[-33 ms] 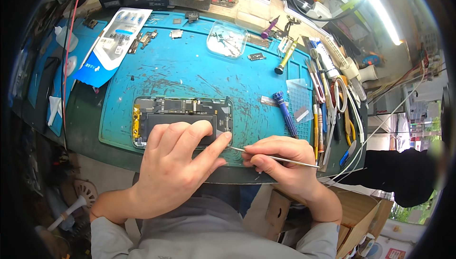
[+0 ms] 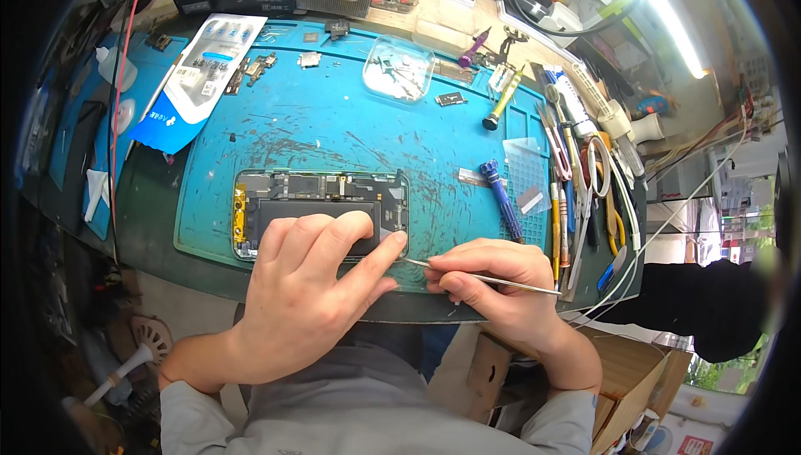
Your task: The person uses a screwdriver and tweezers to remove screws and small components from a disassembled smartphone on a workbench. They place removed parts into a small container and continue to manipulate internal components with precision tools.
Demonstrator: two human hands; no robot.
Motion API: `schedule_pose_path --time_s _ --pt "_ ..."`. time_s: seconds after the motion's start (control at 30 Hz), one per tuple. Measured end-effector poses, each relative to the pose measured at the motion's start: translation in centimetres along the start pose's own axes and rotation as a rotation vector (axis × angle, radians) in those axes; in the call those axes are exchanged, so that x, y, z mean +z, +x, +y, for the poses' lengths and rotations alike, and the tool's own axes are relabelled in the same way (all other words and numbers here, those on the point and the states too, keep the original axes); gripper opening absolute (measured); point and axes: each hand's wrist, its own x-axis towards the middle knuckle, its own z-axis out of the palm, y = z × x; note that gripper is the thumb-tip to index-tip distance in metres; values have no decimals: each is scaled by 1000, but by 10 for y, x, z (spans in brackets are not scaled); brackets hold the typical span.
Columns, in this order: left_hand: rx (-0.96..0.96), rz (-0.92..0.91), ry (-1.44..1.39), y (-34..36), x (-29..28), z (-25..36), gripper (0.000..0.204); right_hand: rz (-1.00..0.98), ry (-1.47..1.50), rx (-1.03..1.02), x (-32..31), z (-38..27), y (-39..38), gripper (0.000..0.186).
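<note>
An opened smartphone (image 2: 317, 184) lies on the blue work mat, its black battery (image 2: 317, 209) and circuit boards exposed, with a yellow strip at its left end. My left hand (image 2: 313, 288) is over its near side, fingers bent. The index fingertip presses the near right corner and the thumb is beside the near edge, holding the phone; part of it is hidden under this hand. Between thumb and fingers of my right hand (image 2: 496, 280) is a slim silver metal tool (image 2: 521, 285). Its pointed tip is at the phone's near right corner; whether it touches I cannot tell.
On the mat (image 2: 317, 138) are a blue screwdriver (image 2: 501, 201), a yellow-green screwdriver (image 2: 504, 100) and a clear tray (image 2: 398, 69) of small parts. Several hand tools stand along the right side. A blue-white package (image 2: 196, 80) lies back left. Cables (image 2: 692, 192) hang at right.
</note>
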Motion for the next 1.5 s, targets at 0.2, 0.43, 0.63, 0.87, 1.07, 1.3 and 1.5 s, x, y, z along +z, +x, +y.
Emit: schedule_pose_path --time_s 0.2,0.43,0.63,0.87,1.07,1.3,1.5 --pt "18 -6 39 2 0 -2 53 0 -25 -24 1 0 2 21" --pt "42 -19 56 1 -2 -4 54 43 33 -21 2 2 -1 20" --pt "57 -55 55 2 -5 -5 56 63 11 -47 3 5 -1 20" --pt "41 -78 16 2 -6 -8 58 82 -33 -145 5 11 -2 20" --pt "54 -106 11 6 -10 -7 57 120 66 -60 6 7 0 22" --pt "104 -119 32 6 -12 -11 58 128 -5 -138 9 10 2 24" --pt "139 -128 92 0 -9 -16 65 113 -42 -169 8 9 2 24"
